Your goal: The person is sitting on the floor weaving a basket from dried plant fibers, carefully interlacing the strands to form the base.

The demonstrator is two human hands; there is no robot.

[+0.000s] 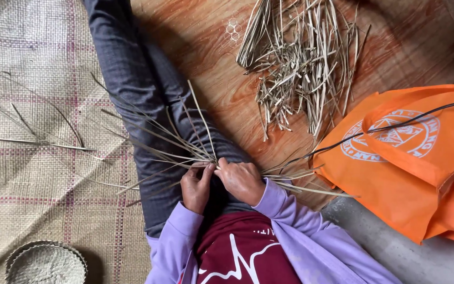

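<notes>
A pile of short, dry, pale straw pieces (300,63) lies on the shiny orange-brown wood-look floor (206,47), well above the hands and to their right. A big orange cloth bag with a white round picture (421,158) sits to the right of the hands. A tan woven mat with faint pink lines (32,173) spreads out on the left. A small round woven basket (45,263) rests on it, below and far left of the hands.

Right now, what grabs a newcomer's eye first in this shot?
The bright orange bag at the right edge stands out most. At centre, the left hand and right hand pinch a fan of thin straw strips over the lap. A loose pile of cut straw lies on the wood-patterned floor above.
</notes>
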